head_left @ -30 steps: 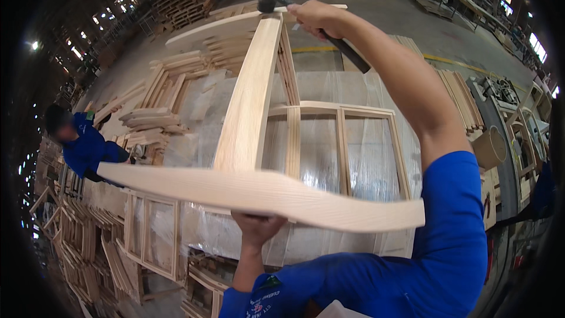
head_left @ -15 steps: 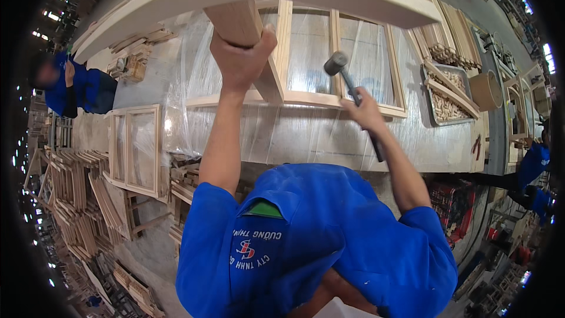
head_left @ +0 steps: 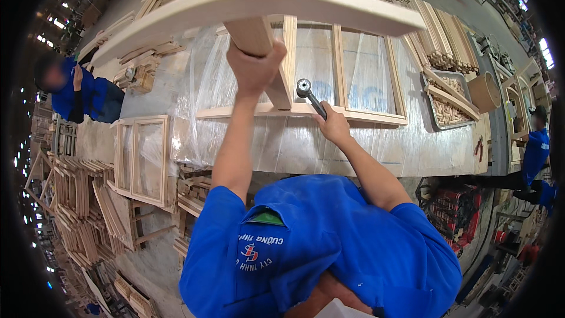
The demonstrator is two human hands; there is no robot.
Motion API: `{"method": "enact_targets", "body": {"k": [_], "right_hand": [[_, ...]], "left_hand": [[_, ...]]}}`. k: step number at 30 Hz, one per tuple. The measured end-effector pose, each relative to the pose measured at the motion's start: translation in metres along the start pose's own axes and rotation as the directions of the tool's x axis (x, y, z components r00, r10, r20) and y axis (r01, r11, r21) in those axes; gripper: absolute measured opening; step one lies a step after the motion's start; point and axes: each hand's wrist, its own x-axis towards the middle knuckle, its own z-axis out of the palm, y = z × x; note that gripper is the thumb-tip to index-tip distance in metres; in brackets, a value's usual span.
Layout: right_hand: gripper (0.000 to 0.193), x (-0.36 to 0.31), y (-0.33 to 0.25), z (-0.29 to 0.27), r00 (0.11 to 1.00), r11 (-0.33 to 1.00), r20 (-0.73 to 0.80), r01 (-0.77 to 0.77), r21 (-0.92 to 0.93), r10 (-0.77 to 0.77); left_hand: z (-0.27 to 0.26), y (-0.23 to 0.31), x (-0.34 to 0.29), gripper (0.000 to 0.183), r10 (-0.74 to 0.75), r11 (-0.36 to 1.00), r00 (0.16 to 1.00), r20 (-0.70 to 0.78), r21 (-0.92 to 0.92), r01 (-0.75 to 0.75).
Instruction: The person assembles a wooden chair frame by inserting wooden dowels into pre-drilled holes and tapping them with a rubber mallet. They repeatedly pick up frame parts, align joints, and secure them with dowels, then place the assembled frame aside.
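Observation:
My left hand (head_left: pixel 255 70) is wrapped around a pale wooden post (head_left: pixel 249 32). A long, slightly curved wooden rail (head_left: pixel 253 3) crosses the post above the hand, close to the camera. My right hand (head_left: pixel 333 125) grips a mallet (head_left: pixel 303 88) by its dark handle. The mallet's round head is beside the post's lower end, just above the front rail of a ladder-like wooden frame (head_left: pixel 368 117) lying on the table. Whether the mallet touches the wood I cannot tell.
Plastic sheeting covers the worktable (head_left: pixel 282 153). Right of the frame are a metal tray (head_left: pixel 434 109) of small wooden pieces, a round tub (head_left: pixel 485 91), pliers (head_left: pixel 479 148) and stacked slats (head_left: pixel 441 35). Another frame (head_left: pixel 162 159) leans at left. A co-worker (head_left: pixel 82 91) stands at far left.
The mallet and my right hand have moved left and closer to the post. My left hand and the post have shifted slightly right, and the view has moved a little.

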Motion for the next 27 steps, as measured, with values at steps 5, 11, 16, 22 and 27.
{"method": "enact_targets", "body": {"k": [5, 11, 16, 22, 27], "right_hand": [[0.058, -0.002, 0.009, 0.008, 0.999, 1.0, -0.037, 0.004, -0.023, -0.005], [0.058, 0.0, 0.006, 0.008, 1.0, 0.999, -0.019, -0.017, 0.032, 0.018], [0.062, 0.002, 0.022, 0.011, 0.986, 0.996, -0.148, 0.085, 0.03, -0.079], [0.041, -0.046, 0.03, -0.047, 0.946, 0.683, 0.212, -0.323, 0.656, 0.244], [0.039, -0.104, 0.055, -0.233, 0.87, 0.977, -0.444, 0.196, -0.09, -0.215]], "left_hand": [[-0.001, -0.001, -0.016, 0.03, -0.088, 0.991, 0.994, 0.06, -0.096, 0.094], [-0.021, -0.01, -0.016, 0.037, -0.096, 0.995, 0.992, 0.083, 0.029, 0.094], [-0.012, -0.006, -0.015, 0.041, -0.046, 0.999, 0.997, 0.061, -0.008, 0.046], [-0.012, -0.008, -0.022, 0.038, -0.033, 0.999, 0.999, 0.004, 0.019, 0.033], [-0.008, -0.009, -0.023, 0.041, -0.055, 0.995, 0.998, 0.035, -0.081, 0.058]]}}
